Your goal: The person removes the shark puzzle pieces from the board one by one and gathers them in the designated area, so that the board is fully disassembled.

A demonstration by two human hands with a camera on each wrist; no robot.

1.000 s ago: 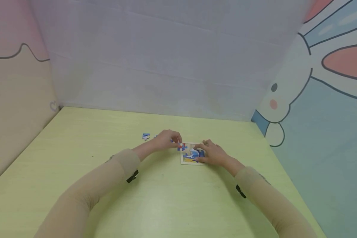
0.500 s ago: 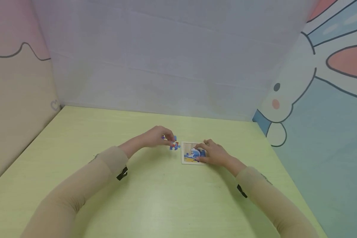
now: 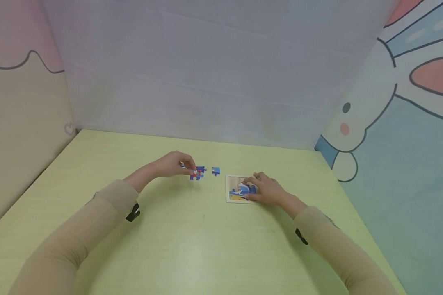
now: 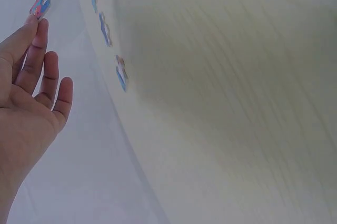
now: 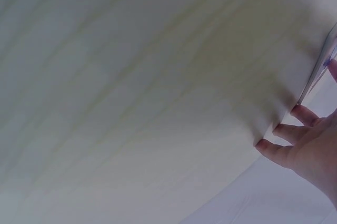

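My left hand (image 3: pixel 172 164) pinches a red-and-blue jigsaw piece (image 3: pixel 196 175) between thumb and index finger, held above the table to the left of the puzzle. In the left wrist view the same jigsaw piece shows at the fingertips, and the other fingers are loosely bent. My right hand (image 3: pixel 268 190) rests at the right side of a jigsaw puzzle board (image 3: pixel 227 194) with a pale rim. Thumb and index finger lie on its dolphin picture, covering part of it. Bare wood shows in the board's upper part. In the right wrist view several fingertips touch the table beside the board.
A blue loose piece (image 3: pixel 215 171) lies left of the board, and another loose piece (image 3: pixel 201 168) lies just behind the held one. A further piece (image 4: pixel 121 73) shows in the left wrist view. Walls (image 3: pixel 192 82) bound the table (image 3: pixel 206 246) at the back and sides.
My left hand has moved left, away from the board's upper left corner, carrying the jigsaw piece with it. Loose pieces behind it have come into view. The right hand has stayed on the board.
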